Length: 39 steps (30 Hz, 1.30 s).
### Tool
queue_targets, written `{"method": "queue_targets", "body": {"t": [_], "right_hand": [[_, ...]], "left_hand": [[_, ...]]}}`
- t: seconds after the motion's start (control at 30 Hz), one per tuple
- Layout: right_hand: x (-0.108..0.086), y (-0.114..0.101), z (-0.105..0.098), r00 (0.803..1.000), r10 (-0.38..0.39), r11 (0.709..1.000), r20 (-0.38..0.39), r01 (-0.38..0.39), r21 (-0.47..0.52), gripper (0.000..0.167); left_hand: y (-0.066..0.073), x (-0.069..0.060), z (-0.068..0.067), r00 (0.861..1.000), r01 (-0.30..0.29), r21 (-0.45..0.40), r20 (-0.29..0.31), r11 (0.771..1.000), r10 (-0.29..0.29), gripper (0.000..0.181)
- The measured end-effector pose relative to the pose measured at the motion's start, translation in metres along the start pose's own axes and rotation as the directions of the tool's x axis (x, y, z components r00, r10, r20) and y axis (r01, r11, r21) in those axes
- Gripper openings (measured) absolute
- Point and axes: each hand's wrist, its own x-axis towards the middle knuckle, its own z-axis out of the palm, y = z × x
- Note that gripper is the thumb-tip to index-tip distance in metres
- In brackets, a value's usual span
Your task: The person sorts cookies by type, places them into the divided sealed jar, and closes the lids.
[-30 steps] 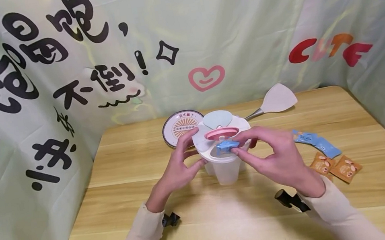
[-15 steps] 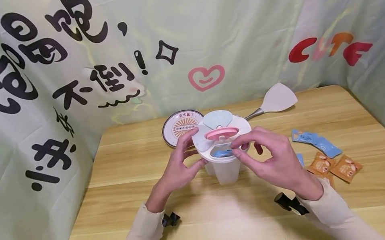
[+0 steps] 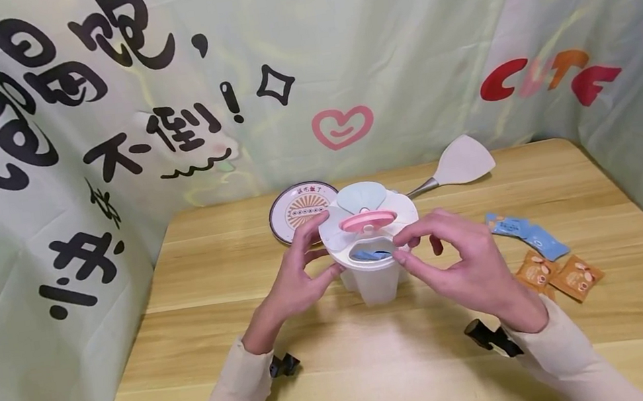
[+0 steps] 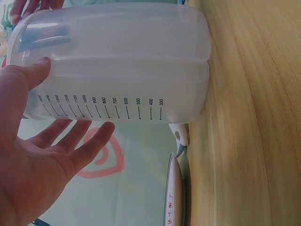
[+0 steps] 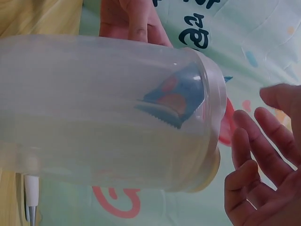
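A translucent storage canister with a measuring scale stands upright on the wooden table. Its round white lid has a pink flap raised, leaving the front opening uncovered. My left hand grips the canister's upper side, thumb in front and fingers behind, as the left wrist view of it confirms. Just inside the opening is a blue packet; the right wrist view shows this blue snack packet through the wall near the top. Beside the opening my right hand hovers, fingers loosely bent, pinching nothing.
Two blue packets and several orange packets lie to the right. Behind the canister are a decorated plate on the left and a white spatula on the right. A printed curtain closes off the back and sides.
A second ago my right hand pinched the blue packet above the opening. The packet has gone down into the canister and the fingers have let go. My left hand keeps its place.
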Motion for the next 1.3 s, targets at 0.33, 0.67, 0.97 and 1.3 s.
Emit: {"method": "queue_targets", "body": {"t": [0.33,0.67,0.97,1.3], "right_hand": [[0.012,-0.009,0.015,0.993,-0.015,0.996,0.116,0.025,-0.083,0.02],[0.018,-0.009,0.022,0.992,-0.036,0.986,0.117,0.054,-0.157,0.028],[0.016,-0.008,0.022,0.999,0.02,0.985,0.045,-0.012,-0.171,0.028],[0.007,-0.003,0.008,1.0,0.003,0.985,-0.002,-0.003,-0.171,0.013]], "left_hand": [[0.002,-0.001,-0.001,1.0,0.0,0.005,0.006,1.0,0.0,0.087],[0.001,0.001,-0.001,1.0,-0.005,0.016,0.012,1.0,0.005,0.088],[0.002,-0.001,0.0,1.0,0.007,0.005,0.005,1.0,-0.007,0.087],[0.001,0.0,-0.001,1.0,-0.006,0.004,-0.002,1.0,0.006,0.087]]}}
